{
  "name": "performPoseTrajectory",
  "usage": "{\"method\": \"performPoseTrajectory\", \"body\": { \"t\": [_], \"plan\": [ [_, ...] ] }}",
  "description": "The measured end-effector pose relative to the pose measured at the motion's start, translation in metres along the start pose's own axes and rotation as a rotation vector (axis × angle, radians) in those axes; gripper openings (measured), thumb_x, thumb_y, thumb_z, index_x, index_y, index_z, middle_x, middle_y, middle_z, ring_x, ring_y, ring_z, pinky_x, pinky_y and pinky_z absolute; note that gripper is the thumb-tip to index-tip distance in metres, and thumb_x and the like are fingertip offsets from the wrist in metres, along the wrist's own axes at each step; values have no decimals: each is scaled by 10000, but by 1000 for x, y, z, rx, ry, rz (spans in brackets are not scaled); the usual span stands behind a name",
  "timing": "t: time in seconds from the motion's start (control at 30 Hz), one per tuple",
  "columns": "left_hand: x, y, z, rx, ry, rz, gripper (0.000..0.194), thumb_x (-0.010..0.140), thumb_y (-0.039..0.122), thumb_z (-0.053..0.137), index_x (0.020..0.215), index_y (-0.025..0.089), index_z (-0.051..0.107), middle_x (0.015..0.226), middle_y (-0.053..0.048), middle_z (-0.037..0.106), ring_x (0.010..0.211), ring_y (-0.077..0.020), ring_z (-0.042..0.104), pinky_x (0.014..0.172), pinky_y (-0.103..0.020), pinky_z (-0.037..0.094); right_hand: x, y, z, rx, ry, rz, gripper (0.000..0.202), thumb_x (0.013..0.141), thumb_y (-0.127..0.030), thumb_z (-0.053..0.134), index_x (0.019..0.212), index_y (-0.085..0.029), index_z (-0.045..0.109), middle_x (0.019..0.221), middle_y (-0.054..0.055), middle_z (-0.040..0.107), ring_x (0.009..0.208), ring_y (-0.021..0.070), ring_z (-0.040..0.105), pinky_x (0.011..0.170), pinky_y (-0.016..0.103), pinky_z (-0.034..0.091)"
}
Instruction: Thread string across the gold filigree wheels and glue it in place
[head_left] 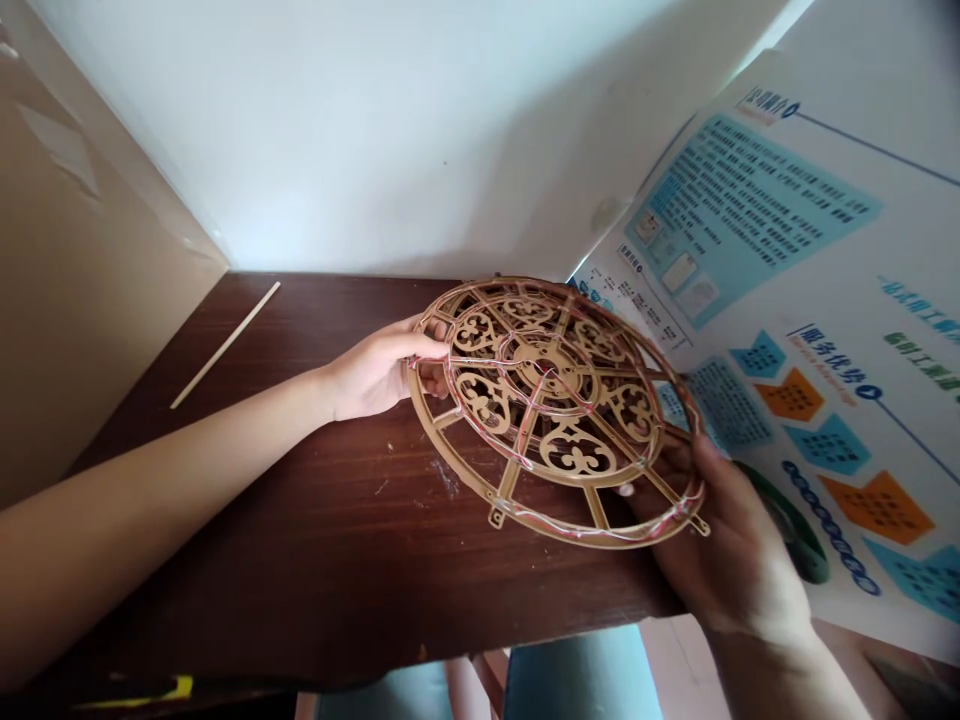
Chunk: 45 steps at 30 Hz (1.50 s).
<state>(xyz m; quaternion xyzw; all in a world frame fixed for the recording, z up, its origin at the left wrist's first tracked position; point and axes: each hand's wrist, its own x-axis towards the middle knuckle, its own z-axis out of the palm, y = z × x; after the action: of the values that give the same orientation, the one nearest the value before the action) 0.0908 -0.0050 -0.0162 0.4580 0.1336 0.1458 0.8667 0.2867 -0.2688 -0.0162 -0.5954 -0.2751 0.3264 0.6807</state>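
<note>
Gold openwork disc (pixel 555 405) held in both hands above the dark wooden tabletop (pixel 337 520).

Round and filigreed, strung with thin red and pale wires, it tilts with its far edge raised. The left hand (pixel 375 372) has its fingers (pixel 431 350) clenched on the left rim, thumb on top; the right hand (pixel 731 555) grips the near right rim from beneath. A thin pale stick (pixel 225 345) lies well apart at the far left, and a printed poster (pixel 810 300) stands just beside the disc on the right.
</note>
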Motion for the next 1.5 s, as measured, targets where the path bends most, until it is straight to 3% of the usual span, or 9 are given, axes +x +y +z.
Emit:
{"method": "performPoseTrajectory", "body": {
  "t": [0.1, 0.2, 0.27, 0.43, 0.57, 0.8, 0.93, 1.1, 1.5],
  "plan": [
    [2, 1, 0, -116, 5, 2, 245, 860, 352, 848, 957, 165, 722, 892, -39, 742, 801, -162, 691, 801, -310, 590, -4, 2, -3, 12, 10, 27, 168, 944, -404, 736, 1070, -324, 813, 1161, 39, 830, 1182, 329, 771, 1089, 513, 624],
    [2, 1, 1, -92, -93, 49, 336, 881, 466, 846, 1027, 176, 763, 1019, -75, 784, 963, -208, 722, 972, -364, 589, -7, 5, -4, 25, 38, 52, 397, 863, -368, 850, 1245, -323, 751, 1313, 46, 784, 1233, 334, 744, 1077, 509, 632],
    [1, -1, 1, 8, -152, 40, 320, 875, 420, 875, 1068, 185, 775, 1145, -85, 793, 1056, -218, 724, 1045, -383, 565, -7, 6, -4, 17, 52, 52, 545, 837, -371, 889, 1344, -341, 692, 1325, 43, 778, 1219, 332, 751, 1072, 509, 635],
    [0, -6, 2, 223, -148, -30, 258, 862, 265, 890, 1084, 170, 802, 1163, -88, 816, 1042, -202, 750, 1018, -376, 568, -8, 6, -2, -12, -12, 20, 497, 876, -359, 871, 1331, -351, 671, 1263, 36, 800, 1219, 322, 754, 1080, 497, 628],
    [-3, -3, 5, 239, -285, -45, 180, 960, 304, 781, 1043, 148, 816, 1018, -102, 845, 968, -224, 785, 1026, -412, 571, -10, 5, 0, -32, -24, -14, 340, 893, -343, 859, 1198, -335, 709, 1285, 26, 790, 1302, 324, 712, 1108, 491, 614],
    [-5, 0, 10, 275, -330, -69, 261, 1027, 356, 683, 1001, 131, 814, 942, -116, 842, 916, -219, 793, 964, -374, 590, -8, 7, 1, -20, 1, -26, 524, 904, -351, 845, 1397, -346, 669, 1349, 45, 769, 1326, 344, 697, 1173, 540, 566],
    [-6, -1, 13, 305, -286, -76, 189, 979, 325, 738, 999, 146, 797, 976, -100, 836, 931, -213, 783, 928, -373, 584, -8, 5, 5, -26, 13, -44, 526, 907, -355, 840, 1404, -340, 670, 1392, 49, 749, 1354, 342, 680, 1189, 525, 557],
    [-5, -4, 27, 326, -144, -22, 55, 842, 206, 735, 849, 152, 746, 825, -23, 768, 796, -159, 708, 859, -343, 526, -9, 6, 5, -3, 28, -42, 547, 905, -343, 850, 1414, -354, 650, 1290, 40, 792, 1360, 320, 680, 1140, 493, 602],
    [-8, 0, 39, 495, 23, -121, 129, 771, 312, 752, 786, 187, 722, 797, -16, 761, 805, -174, 668, 704, -321, 383, -12, 8, 5, -14, 21, -71, 463, 922, -336, 827, 1359, -342, 675, 1337, 50, 768, 1338, 321, 690, 1176, 532, 566]
  ]
}}
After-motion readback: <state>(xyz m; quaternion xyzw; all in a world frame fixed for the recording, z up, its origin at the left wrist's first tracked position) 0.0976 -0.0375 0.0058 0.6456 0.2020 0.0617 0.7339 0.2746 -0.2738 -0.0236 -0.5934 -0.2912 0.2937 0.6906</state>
